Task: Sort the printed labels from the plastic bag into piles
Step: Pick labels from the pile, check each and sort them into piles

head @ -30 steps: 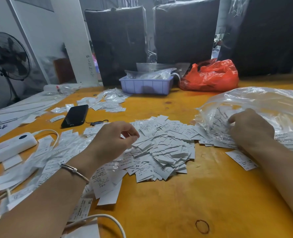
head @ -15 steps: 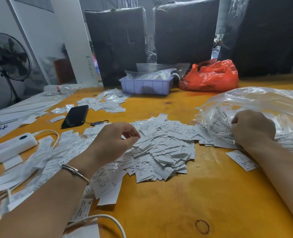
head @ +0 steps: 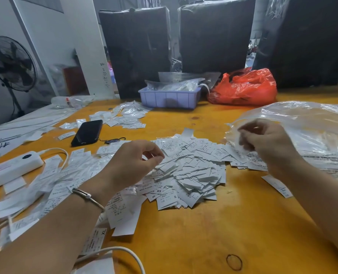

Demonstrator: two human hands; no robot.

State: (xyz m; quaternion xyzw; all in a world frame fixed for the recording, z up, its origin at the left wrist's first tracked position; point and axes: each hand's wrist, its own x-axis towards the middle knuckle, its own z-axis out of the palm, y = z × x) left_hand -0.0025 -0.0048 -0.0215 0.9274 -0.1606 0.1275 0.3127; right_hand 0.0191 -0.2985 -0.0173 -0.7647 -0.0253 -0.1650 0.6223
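Labels (head: 186, 171) lie heaped in one big pile directly under and just beyond the left hand (head: 130, 165), whose fingers curl with thumb and forefinger close together above the heap; whether they pinch a label I cannot tell. The right hand (head: 267, 143) is lifted at the mouth of the one clear plastic bag (head: 302, 131), its fingers bent around blurred white labels. More labels spread in a second pile left of the left wrist (head: 51, 175), a third, smaller pile sits beyond the fingers near one black phone (head: 88, 132), and one label lies alone by the right forearm (head: 278, 186). Half a second ago the right hand rested low against the bag's mouth; now it has risen.
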